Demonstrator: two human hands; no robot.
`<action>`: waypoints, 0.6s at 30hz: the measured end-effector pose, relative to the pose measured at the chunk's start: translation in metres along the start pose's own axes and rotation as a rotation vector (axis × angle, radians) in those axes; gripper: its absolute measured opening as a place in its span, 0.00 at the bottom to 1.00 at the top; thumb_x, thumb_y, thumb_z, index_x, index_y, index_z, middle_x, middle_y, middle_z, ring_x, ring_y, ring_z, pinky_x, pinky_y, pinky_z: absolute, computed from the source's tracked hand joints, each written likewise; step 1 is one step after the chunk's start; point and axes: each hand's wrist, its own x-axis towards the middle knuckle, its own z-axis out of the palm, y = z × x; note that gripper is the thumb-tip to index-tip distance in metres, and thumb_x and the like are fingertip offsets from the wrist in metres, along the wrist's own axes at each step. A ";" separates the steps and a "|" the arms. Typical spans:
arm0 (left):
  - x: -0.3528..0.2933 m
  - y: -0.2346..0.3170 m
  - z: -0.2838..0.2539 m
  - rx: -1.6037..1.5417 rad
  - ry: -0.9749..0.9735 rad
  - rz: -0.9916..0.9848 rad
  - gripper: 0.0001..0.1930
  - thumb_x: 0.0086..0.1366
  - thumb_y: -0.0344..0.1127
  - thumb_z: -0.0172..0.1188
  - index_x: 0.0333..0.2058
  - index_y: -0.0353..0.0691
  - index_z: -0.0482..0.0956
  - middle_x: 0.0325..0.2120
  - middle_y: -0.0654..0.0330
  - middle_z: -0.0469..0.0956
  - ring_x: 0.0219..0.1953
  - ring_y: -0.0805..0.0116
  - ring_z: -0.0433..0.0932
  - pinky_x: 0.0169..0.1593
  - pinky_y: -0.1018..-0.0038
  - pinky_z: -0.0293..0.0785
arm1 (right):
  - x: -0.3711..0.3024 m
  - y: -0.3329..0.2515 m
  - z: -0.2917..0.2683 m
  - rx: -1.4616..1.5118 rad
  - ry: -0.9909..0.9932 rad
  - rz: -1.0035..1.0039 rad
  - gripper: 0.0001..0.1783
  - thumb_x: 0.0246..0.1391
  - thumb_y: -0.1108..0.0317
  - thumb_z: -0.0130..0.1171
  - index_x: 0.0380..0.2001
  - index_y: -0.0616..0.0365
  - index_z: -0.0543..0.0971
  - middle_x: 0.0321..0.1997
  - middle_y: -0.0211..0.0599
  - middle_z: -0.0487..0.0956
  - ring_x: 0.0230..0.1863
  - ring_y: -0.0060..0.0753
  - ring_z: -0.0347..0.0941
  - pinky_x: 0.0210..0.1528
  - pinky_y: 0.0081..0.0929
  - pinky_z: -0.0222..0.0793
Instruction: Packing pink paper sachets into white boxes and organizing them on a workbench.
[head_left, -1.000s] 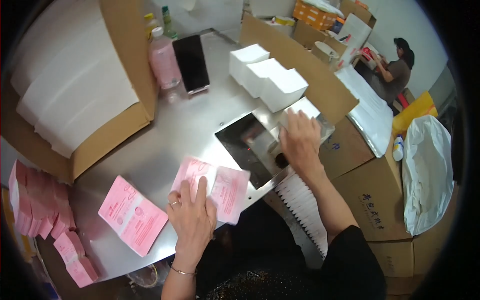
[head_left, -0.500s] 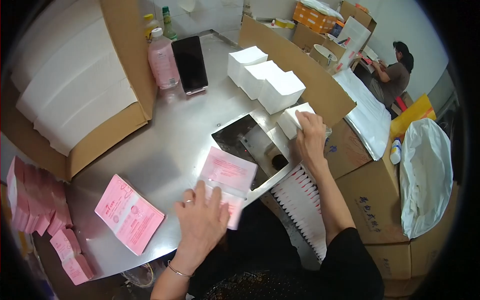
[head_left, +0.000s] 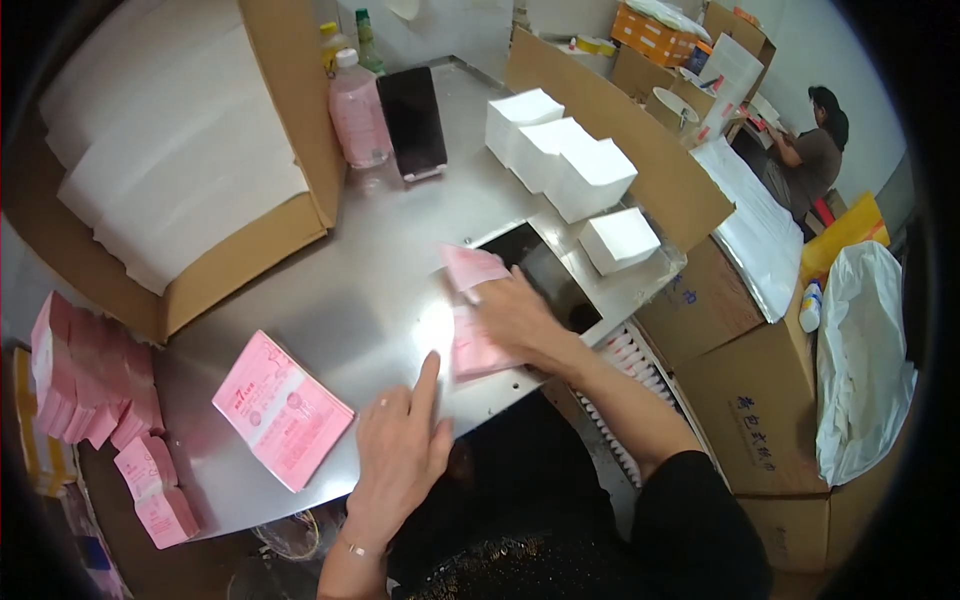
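Observation:
A pink printed wrapper (head_left: 478, 345), smeared by motion, lies on the steel table beside the dark cut-out (head_left: 545, 270). My right hand (head_left: 517, 320) is over this wrapper, its blurred fingers on it, and whether they grip anything does not show. My left hand (head_left: 398, 450) is just left of the wrapper, index finger stretched forward and thumb apart, holding nothing. A stack of flat pink wrappers (head_left: 285, 410) with a pale middle band rests farther left. Beyond the cut-out sits a short block of folded white tissues (head_left: 620, 241), with taller white tissue stacks (head_left: 590, 180) behind it.
An open carton (head_left: 245, 265) of white sheets stands at the left, above bundled pink packs (head_left: 90, 370). A phone on a stand (head_left: 413, 125) and a pink bottle (head_left: 358, 115) are at the back. Cartons (head_left: 750, 400) flank the right side. A person (head_left: 812, 160) sits far right.
My right hand has left the white tissue block and come over to the pink wrapper. My left hand has drawn back off the wrapper. The whole view has shifted slightly.

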 end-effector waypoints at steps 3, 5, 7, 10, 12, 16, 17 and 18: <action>-0.011 -0.009 0.002 -0.034 0.056 0.205 0.28 0.52 0.25 0.63 0.55 0.40 0.77 0.35 0.55 0.72 0.39 0.55 0.71 0.43 0.63 0.66 | -0.007 0.032 -0.012 -0.038 -0.030 0.323 0.10 0.54 0.70 0.54 0.24 0.62 0.80 0.27 0.52 0.81 0.32 0.63 0.79 0.36 0.48 0.77; -0.017 -0.008 -0.002 -0.098 0.086 0.187 0.15 0.47 0.24 0.61 0.37 0.41 0.79 0.36 0.55 0.72 0.41 0.54 0.71 0.46 0.61 0.64 | -0.024 0.030 -0.023 -0.263 -0.184 0.079 0.12 0.54 0.71 0.53 0.20 0.61 0.81 0.24 0.52 0.81 0.30 0.62 0.80 0.30 0.47 0.77; -0.025 -0.030 -0.008 -0.045 0.246 0.143 0.12 0.43 0.23 0.60 0.30 0.40 0.73 0.38 0.54 0.72 0.44 0.50 0.71 0.48 0.59 0.64 | -0.037 0.030 -0.030 -0.165 0.033 0.146 0.05 0.50 0.72 0.56 0.31 0.58 0.79 0.28 0.47 0.81 0.32 0.54 0.80 0.35 0.46 0.74; -0.061 -0.057 -0.041 0.207 0.526 -0.219 0.16 0.44 0.23 0.58 0.36 0.39 0.74 0.44 0.49 0.70 0.52 0.46 0.68 0.57 0.54 0.61 | -0.033 0.032 -0.079 -0.431 0.537 0.126 0.08 0.53 0.68 0.58 0.35 0.59 0.79 0.33 0.42 0.78 0.39 0.46 0.75 0.39 0.43 0.69; -0.068 -0.077 -0.050 0.370 0.438 -0.346 0.18 0.46 0.24 0.58 0.40 0.39 0.74 0.46 0.48 0.69 0.54 0.45 0.65 0.61 0.53 0.59 | -0.035 0.061 -0.089 -0.588 0.445 0.346 0.11 0.56 0.64 0.59 0.36 0.61 0.80 0.38 0.42 0.76 0.47 0.43 0.70 0.45 0.43 0.65; -0.058 -0.082 -0.052 0.338 0.257 -0.367 0.14 0.52 0.23 0.57 0.40 0.37 0.74 0.40 0.50 0.71 0.51 0.48 0.68 0.62 0.53 0.55 | -0.043 0.101 -0.082 -0.522 0.504 0.346 0.12 0.58 0.64 0.59 0.28 0.62 0.80 0.33 0.44 0.74 0.41 0.46 0.71 0.43 0.44 0.65; -0.063 -0.081 -0.059 0.340 0.171 -0.330 0.13 0.54 0.22 0.56 0.40 0.36 0.73 0.38 0.51 0.72 0.49 0.49 0.69 0.61 0.53 0.56 | -0.040 0.096 -0.084 -0.471 0.502 0.341 0.12 0.58 0.65 0.58 0.27 0.63 0.80 0.33 0.45 0.74 0.41 0.47 0.71 0.42 0.44 0.66; -0.052 -0.072 -0.057 0.395 0.301 -0.232 0.10 0.57 0.20 0.55 0.39 0.35 0.73 0.33 0.51 0.72 0.42 0.50 0.71 0.55 0.56 0.63 | -0.033 0.092 -0.089 -0.429 0.514 0.329 0.12 0.59 0.67 0.57 0.27 0.64 0.80 0.32 0.46 0.74 0.40 0.47 0.71 0.41 0.44 0.66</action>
